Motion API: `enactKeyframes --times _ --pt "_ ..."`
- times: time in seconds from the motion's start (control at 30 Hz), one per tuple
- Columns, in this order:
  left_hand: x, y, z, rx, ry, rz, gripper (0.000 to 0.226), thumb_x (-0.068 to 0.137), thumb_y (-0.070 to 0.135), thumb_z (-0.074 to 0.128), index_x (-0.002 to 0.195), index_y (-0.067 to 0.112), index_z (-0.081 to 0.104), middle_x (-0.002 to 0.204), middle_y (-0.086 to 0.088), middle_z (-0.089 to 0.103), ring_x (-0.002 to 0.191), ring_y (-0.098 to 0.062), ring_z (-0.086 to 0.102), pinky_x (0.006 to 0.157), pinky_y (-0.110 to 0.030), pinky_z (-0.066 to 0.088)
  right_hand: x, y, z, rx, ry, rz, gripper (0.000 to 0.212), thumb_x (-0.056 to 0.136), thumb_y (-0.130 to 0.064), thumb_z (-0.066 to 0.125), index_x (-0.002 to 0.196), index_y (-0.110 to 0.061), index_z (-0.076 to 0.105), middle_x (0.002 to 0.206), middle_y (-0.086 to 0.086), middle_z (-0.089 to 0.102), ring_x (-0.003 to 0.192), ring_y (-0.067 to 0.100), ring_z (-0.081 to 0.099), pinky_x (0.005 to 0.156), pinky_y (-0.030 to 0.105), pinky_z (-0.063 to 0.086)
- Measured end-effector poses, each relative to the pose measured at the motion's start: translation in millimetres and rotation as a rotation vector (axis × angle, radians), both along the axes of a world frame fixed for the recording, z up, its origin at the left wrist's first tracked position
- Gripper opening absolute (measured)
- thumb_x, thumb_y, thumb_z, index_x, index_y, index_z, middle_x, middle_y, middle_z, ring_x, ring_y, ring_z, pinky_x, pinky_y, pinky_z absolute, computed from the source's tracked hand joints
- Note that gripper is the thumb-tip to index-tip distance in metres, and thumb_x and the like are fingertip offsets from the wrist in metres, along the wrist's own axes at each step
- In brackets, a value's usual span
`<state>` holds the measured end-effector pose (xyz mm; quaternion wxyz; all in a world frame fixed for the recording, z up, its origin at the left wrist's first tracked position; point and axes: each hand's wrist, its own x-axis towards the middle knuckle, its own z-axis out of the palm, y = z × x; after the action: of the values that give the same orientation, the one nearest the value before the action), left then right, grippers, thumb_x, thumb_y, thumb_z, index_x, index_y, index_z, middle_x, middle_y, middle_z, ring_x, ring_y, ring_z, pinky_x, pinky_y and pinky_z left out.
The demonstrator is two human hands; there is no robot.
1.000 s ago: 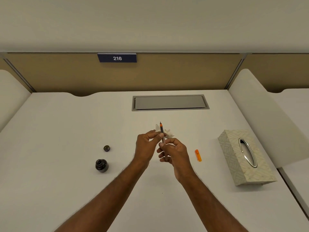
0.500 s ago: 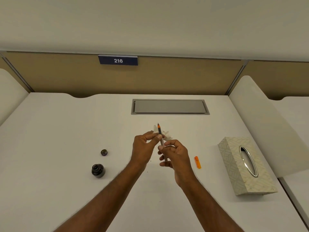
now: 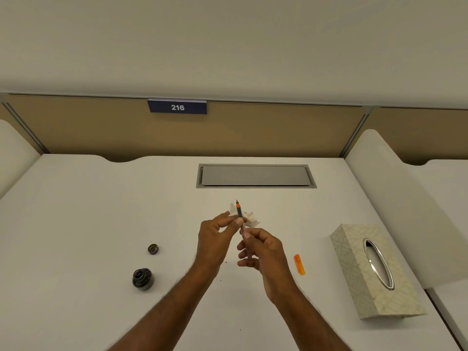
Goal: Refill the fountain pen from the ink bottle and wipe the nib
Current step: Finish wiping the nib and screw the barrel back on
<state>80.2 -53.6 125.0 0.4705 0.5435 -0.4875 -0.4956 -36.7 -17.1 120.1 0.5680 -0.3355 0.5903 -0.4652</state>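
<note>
Both hands hold the fountain pen (image 3: 239, 211) upright over the middle of the white desk, nib pointing up and away, with an orange band just below the nib. My left hand (image 3: 218, 236) pinches the pen's upper part together with a crumpled white tissue (image 3: 250, 219) that shows behind the pen. My right hand (image 3: 260, 249) grips the pen's lower end. The open dark ink bottle (image 3: 143, 279) stands at the left, with its round cap (image 3: 153, 249) lying just beyond it. An orange pen part (image 3: 299, 264) lies to the right of my right hand.
A patterned tissue box (image 3: 354, 279) with an oval metal slot sits at the right. A grey cable flap (image 3: 255, 175) is set into the desk (image 3: 88, 211) behind my hands. Tan partition with a "216" sign (image 3: 177, 107) at the back; white dividers at both sides.
The hands keep the pen and tissue in nearly the same grip. The head view has tilted slightly, so the desk things sit lower in the frame.
</note>
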Motion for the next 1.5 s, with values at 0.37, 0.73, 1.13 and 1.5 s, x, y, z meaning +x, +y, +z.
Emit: enactKeyframes --times 0.37,0.73,1.13,1.5 --pt "-0.1 -12.0 11.5 0.015 0.039 0.005 0.015 0.091 0.024 0.066 0.094 0.026 0.080 0.110 0.008 0.075 0.113 -0.010 0.066 0.108 -0.042 0.045 -0.8 -9.3 9.1 -0.022 -0.036 0.029 0.022 0.099 -0.023 0.053 0.096 -0.011 0.072 0.075 0.010 0.070 0.058 0.021 0.063 0.052 0.029 0.055" --pt "0.0 -13.4 23.5 0.002 0.042 0.005 0.017 0.091 0.025 0.065 0.096 0.019 0.080 0.113 0.003 0.075 0.115 -0.015 0.065 0.108 -0.045 0.044 2.3 -13.8 19.4 -0.066 0.012 -0.011 0.017 0.088 -0.023 0.070 0.096 -0.008 0.067 0.076 0.009 0.072 0.055 0.019 0.062 0.051 0.028 0.054" --pt "8.2 -3.4 30.6 -0.015 0.067 0.010 0.019 0.092 0.024 0.064 0.100 0.016 0.079 0.111 0.004 0.076 0.113 -0.014 0.067 0.107 -0.038 0.044 9.6 -1.7 32.9 -0.016 -0.239 0.067 0.032 0.102 -0.028 0.047 0.098 -0.006 0.070 0.074 0.013 0.068 0.056 0.021 0.060 0.050 0.027 0.048" --pt "17.6 6.3 30.3 -0.005 0.041 0.023 0.019 0.092 0.026 0.065 0.101 0.018 0.079 0.116 0.000 0.074 0.113 -0.019 0.067 0.106 -0.046 0.047 22.3 4.9 29.8 -0.075 -0.147 0.004 0.017 0.094 -0.021 0.062 0.097 -0.006 0.070 0.076 0.013 0.070 0.062 0.023 0.062 0.055 0.029 0.055"
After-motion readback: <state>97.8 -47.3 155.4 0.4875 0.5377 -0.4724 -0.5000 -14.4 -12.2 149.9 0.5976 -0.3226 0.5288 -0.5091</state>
